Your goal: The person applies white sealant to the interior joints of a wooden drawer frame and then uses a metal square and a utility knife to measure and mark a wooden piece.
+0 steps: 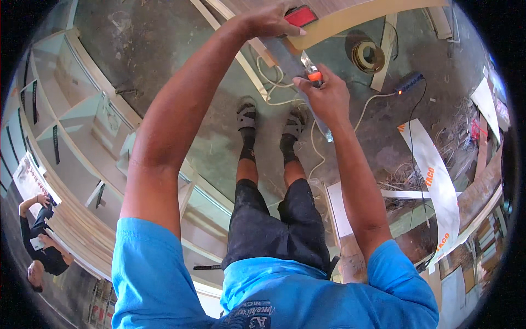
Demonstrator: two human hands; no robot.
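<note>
A blue fabric T-shirt point(285, 296) is seen nearest. On the far side, a silver-bladed, orange-collared tool point(314, 75) is gripped by the right hand point(330, 96); a red-and-black rectangular block point(301, 16) is seemingly held by the left hand point(270, 21). Probably light and rigid, the tool is best grasped behind its blade point(306, 58).

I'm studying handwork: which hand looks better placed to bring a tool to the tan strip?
Probably the right hand: it grips the orange tool, its metal end near the tan strip. The left hand holds the red block.
</note>
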